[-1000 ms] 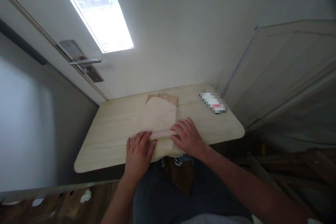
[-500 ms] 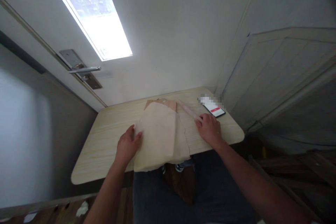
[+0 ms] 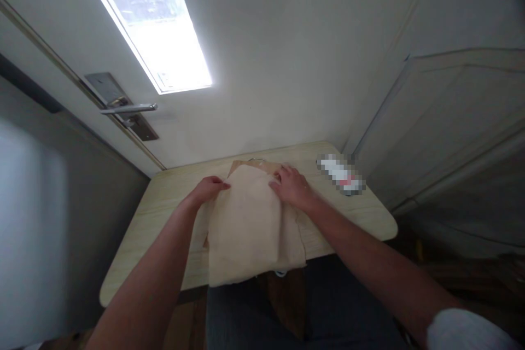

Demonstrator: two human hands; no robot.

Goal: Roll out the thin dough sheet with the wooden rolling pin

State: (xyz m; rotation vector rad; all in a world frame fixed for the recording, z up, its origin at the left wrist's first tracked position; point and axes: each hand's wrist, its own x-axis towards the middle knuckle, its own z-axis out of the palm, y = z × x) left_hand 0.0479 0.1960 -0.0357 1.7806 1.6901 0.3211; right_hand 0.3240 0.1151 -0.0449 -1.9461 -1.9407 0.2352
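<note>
A beige cloth [image 3: 250,224] lies on a small light wooden table [image 3: 172,197], with its near edge hanging over the table's front. My left hand [image 3: 209,187] pinches the cloth's far left corner, fingers closed on it. My right hand [image 3: 292,185] rests on the far right corner, fingers curled over the fabric. Under the far end of the cloth a brown board [image 3: 262,165] with a metal clip shows.
A phone [image 3: 341,175] lies at the table's far right corner. A white door with a lever handle [image 3: 127,109] and a narrow bright window stands behind the table. A panelled white cabinet [image 3: 459,120] is at the right. My dark-trousered legs are below the table.
Both hands moved away from me to the cloth's far corners. The right hand left the table near the phone. The pinkish strip it held half a second ago is out of sight.
</note>
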